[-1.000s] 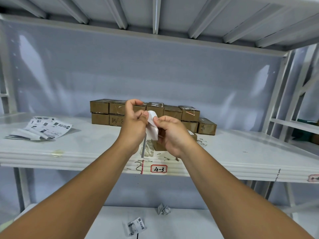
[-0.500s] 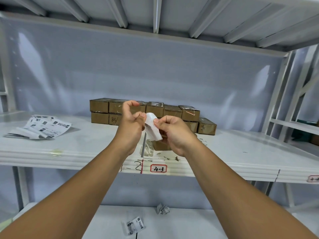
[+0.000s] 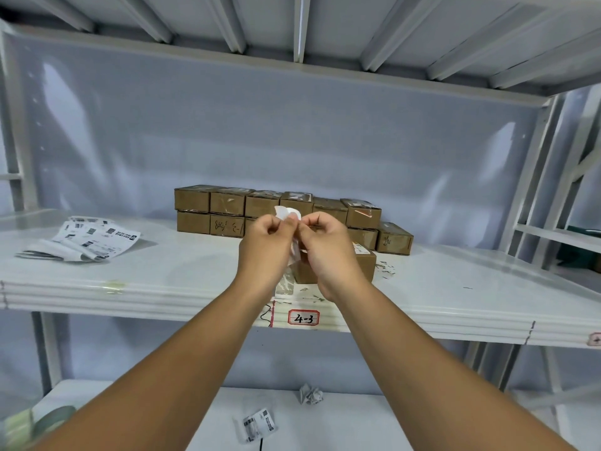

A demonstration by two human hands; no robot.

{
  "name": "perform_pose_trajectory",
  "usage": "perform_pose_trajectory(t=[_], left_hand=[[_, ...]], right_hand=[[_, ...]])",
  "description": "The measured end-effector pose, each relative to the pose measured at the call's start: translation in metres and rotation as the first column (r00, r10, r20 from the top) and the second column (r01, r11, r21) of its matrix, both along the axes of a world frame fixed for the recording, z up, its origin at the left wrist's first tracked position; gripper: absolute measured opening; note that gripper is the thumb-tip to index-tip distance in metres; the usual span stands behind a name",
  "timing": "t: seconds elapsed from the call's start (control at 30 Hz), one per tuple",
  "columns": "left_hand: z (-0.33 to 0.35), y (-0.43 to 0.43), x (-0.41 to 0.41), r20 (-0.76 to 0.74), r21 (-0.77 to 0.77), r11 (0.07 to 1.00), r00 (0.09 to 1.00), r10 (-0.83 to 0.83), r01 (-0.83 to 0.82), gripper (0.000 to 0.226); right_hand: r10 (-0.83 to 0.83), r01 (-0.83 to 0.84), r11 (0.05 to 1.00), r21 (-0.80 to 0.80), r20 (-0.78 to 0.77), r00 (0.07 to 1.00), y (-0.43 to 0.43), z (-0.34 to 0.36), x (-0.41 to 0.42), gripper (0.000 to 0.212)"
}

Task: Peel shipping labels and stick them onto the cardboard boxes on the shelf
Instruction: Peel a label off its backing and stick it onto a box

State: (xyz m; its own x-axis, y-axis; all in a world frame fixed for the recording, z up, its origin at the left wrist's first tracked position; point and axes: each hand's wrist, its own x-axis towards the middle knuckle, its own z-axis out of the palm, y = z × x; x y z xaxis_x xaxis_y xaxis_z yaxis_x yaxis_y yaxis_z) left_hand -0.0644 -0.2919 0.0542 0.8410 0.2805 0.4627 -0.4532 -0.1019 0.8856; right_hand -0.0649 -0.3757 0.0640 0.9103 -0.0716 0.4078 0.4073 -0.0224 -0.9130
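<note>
My left hand [image 3: 265, 245] and my right hand [image 3: 327, 247] meet in front of me and both pinch a small white shipping label [image 3: 286, 213], whose curled top pokes up between the fingertips. Behind them, a two-high row of brown cardboard boxes [image 3: 227, 203] stands at the back of the white shelf [image 3: 162, 275]. One single box [image 3: 366, 266] sits nearer the front edge, partly hidden by my right hand. A loose pile of printed label sheets [image 3: 84, 237] lies on the shelf at the left.
A red-framed tag reading 4-3 [image 3: 303, 318] marks the shelf's front edge. On the lower shelf lie a crumpled paper ball [image 3: 311, 394] and a discarded label [image 3: 259, 424]. Rolls of tape [image 3: 35, 426] show at the bottom left. Shelf uprights stand at both sides.
Both hands have drawn closer together around the label. The label now sticks up above the fingertips instead of hanging between the hands.
</note>
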Motion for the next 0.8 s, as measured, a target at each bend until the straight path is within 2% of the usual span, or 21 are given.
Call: perform_pose_trajectory(t=[0.07,0.33,0.63,0.8], left_hand=[[0.004,0.0,0.0,-0.038,-0.05,0.998,0.999,-0.037,0.035,0.024],[0.002,0.002,0.005,-0.043,0.093,0.993,0.996,0.074,-0.07,0.02],[-0.001,0.009,0.007,-0.084,0.222,0.969,0.988,0.133,-0.112,0.021],[-0.005,0.013,0.009,-0.041,0.401,0.881,0.956,0.29,-0.25,0.026]], right_hand=[[-0.026,0.027,1.0,-0.01,0.019,0.999,-0.001,0.0,-0.001,0.015],[-0.169,0.169,0.969,-0.183,0.016,0.986,-0.004,0.0,0.007,0.023],[-0.124,0.114,0.974,-0.197,-0.038,0.992,-0.011,0.001,0.008,0.017],[-0.096,0.086,0.986,-0.145,-0.064,0.993,-0.012,0.003,0.008,0.018]])
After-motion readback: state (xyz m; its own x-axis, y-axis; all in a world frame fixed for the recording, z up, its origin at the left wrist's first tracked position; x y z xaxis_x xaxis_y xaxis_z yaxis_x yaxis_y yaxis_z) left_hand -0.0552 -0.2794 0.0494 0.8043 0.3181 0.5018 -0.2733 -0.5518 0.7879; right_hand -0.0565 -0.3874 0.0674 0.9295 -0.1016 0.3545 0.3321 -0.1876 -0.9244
